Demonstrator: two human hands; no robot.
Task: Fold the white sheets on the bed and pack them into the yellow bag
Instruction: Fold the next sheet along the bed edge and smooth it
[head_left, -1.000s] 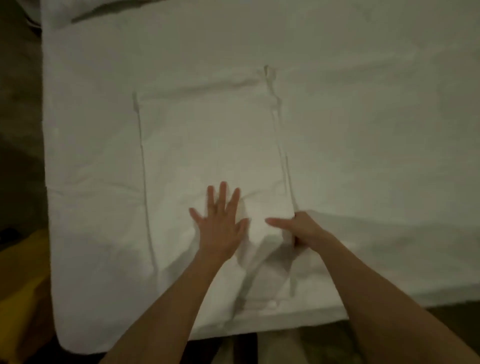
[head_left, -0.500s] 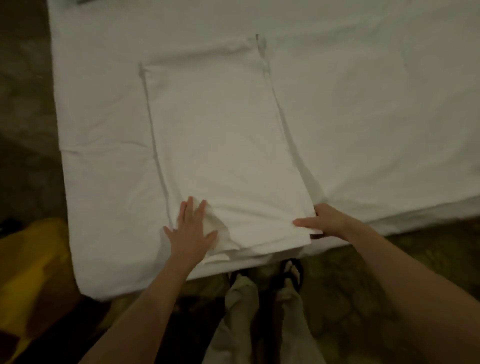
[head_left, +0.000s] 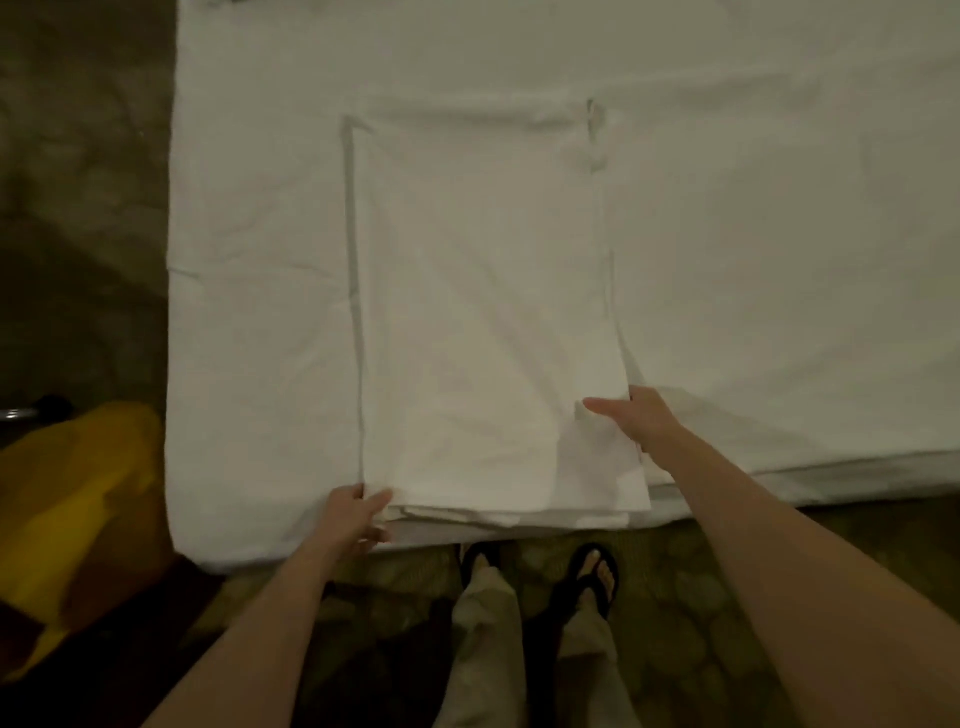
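- My left hand (head_left: 356, 519) is at the near left corner of the folded white sheet (head_left: 483, 322); the thumb lies on top of the corner and the fingers curl under the stacked layers, so this grip is clamped on the sheet.
- My right hand (head_left: 641, 421) is at the near right edge of the same sheet; the thumb stretches flat across the top of the cloth and the fingers tuck down beside the edge, pinching it, so this grip is clamped on the sheet too.
- The folded white sheet lies flat as a long rectangle on the bed (head_left: 779, 234), its near short edge flush with the bed's near edge, where several layers show stacked.
- A raised seam or hem runs down the sheet's left side, and a small puckered tab sits at its far right corner.
- The bed is covered in white cloth with light creases to the left of the sheet.
- The yellow bag (head_left: 78, 493) sits on the floor off the bed's near left corner, apart from the sheet; it looks slumped, and I cannot tell what is inside.
- Below the bed edge I see my legs in light trousers and black sandals (head_left: 592, 571) on a patterned floor (head_left: 691, 597).
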